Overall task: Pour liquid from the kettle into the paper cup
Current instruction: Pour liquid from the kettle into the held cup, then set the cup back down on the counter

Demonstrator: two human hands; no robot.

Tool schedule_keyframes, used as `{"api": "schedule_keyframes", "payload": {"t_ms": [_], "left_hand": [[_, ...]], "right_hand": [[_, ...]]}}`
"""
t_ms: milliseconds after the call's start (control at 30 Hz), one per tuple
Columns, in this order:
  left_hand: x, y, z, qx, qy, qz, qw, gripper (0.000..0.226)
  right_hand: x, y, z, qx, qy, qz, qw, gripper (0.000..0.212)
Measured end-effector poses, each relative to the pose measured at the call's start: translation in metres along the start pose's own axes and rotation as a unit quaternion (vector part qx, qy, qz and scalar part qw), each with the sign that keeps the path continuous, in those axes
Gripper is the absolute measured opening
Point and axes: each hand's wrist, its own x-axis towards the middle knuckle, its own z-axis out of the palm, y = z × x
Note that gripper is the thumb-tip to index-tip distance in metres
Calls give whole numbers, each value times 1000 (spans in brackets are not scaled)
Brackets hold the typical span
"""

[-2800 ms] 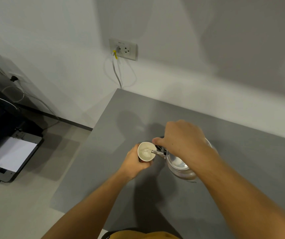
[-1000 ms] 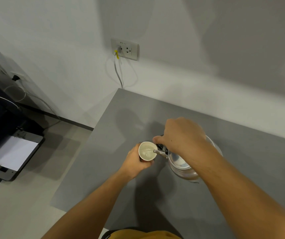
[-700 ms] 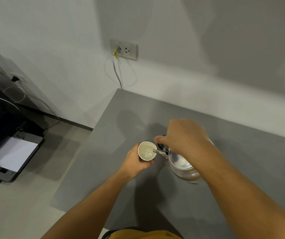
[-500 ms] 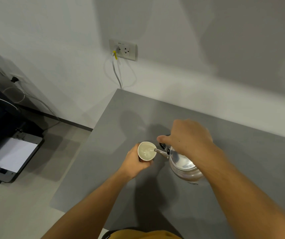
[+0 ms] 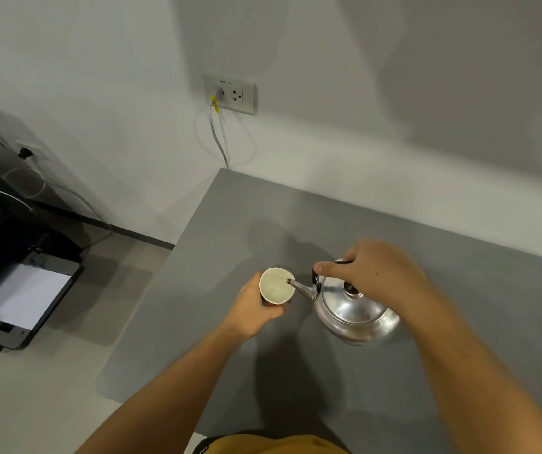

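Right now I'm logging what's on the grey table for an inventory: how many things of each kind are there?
Paper cup: 1, held by the left hand
Metal kettle: 1, held by the right hand
Total on the grey table: 2

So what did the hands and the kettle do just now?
The right hand has tipped the kettle back upright and drawn it slightly rightward, uncovering its lid. Its spout tip still sits over the paper cup, which the left hand keeps gripping in place.
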Motion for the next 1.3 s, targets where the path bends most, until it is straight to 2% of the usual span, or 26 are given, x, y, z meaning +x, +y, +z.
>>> {"api": "schedule_keyframes", "payload": {"t_ms": [167, 333, 500, 567, 667, 733, 933, 1067, 1300], "left_hand": [[0, 0, 0, -3, -6, -14, 1000, 57], [0, 1, -1, -11, -16, -28, 999, 60], [0, 1, -1, -5, -14, -38, 999, 61], [-1, 2, -2, 4, -20, -38, 999, 61], [-4, 2, -8, 20, -39, -36, 998, 68], [-7, 1, -12, 43, -46, -38, 997, 68], [-17, 1, -23, 138, -14, -57, 989, 53], [-14, 8, -35, 160, -6, -63, 985, 37], [25, 41, -55, 172, 41, -47, 983, 25]], "right_hand": [[-2, 26, 7, 63, -24, -24, 997, 37], [-9, 49, 15, 118, -3, -7, 993, 50], [-26, 60, 23, 180, 32, -18, 983, 31], [-33, 64, 26, 196, 54, -13, 979, 36], [-42, 71, 30, 209, 73, 2, 975, 61], [-49, 73, 32, 218, 80, 10, 973, 68], [-64, 75, 31, 247, 105, 16, 963, 64], [-68, 76, 27, 261, 120, 12, 958, 64], [-43, 91, 6, 280, 141, 30, 949, 67]]}}
